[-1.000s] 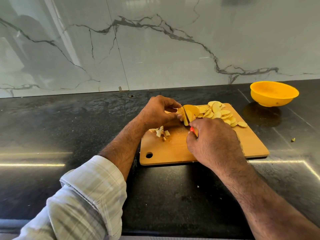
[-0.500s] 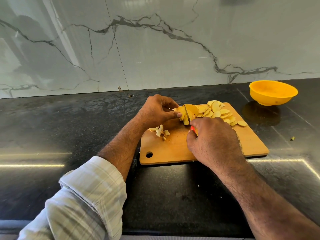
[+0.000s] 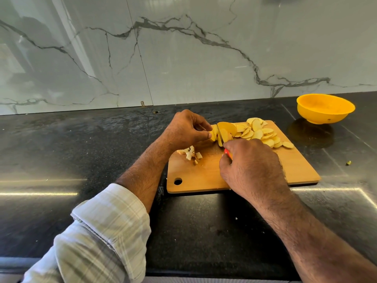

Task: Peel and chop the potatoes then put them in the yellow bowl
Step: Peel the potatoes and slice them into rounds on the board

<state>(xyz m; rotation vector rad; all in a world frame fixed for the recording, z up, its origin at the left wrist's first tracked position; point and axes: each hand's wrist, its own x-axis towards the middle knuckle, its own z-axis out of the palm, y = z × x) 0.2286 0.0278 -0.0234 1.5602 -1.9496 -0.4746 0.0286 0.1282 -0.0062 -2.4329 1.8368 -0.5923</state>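
The left hand [image 3: 186, 129] pinches the potato [image 3: 222, 133] on the board [image 3: 204, 174]. The right hand [image 3: 251, 168] grips the knife [image 3: 220, 134], blade in the potato. Slices [image 3: 259, 133] lie at its 3 o'clock; the bowl [image 3: 325, 109] at 2 o'clock, well apart.

Black countertop [image 3: 81, 152]; veined marble backsplash [image 3: 183, 58]

Bright daylight, glare streaks on counter [image 3: 61, 152], sharp focus, wide-angle edge distortion.
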